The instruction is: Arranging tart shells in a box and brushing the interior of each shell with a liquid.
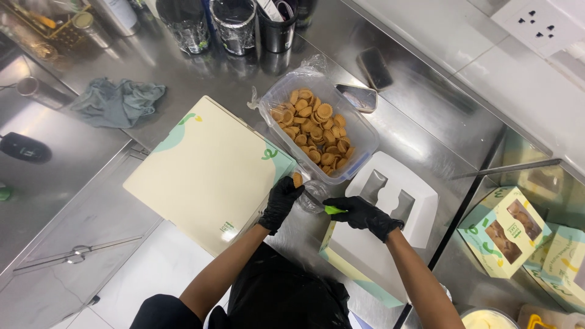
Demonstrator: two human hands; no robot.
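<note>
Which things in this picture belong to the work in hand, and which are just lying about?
In use: left hand holding a small tart shell; right hand holding a green tool; tub of tart shells; open white box.
Lying about: grey cloth; two phones; closed boxes.

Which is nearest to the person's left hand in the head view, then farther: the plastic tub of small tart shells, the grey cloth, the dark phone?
From the left hand:
1. Plastic tub of tart shells, just beyond it.
2. Dark phone, past the tub near the wall.
3. Grey cloth, far off on the left counter.
</note>
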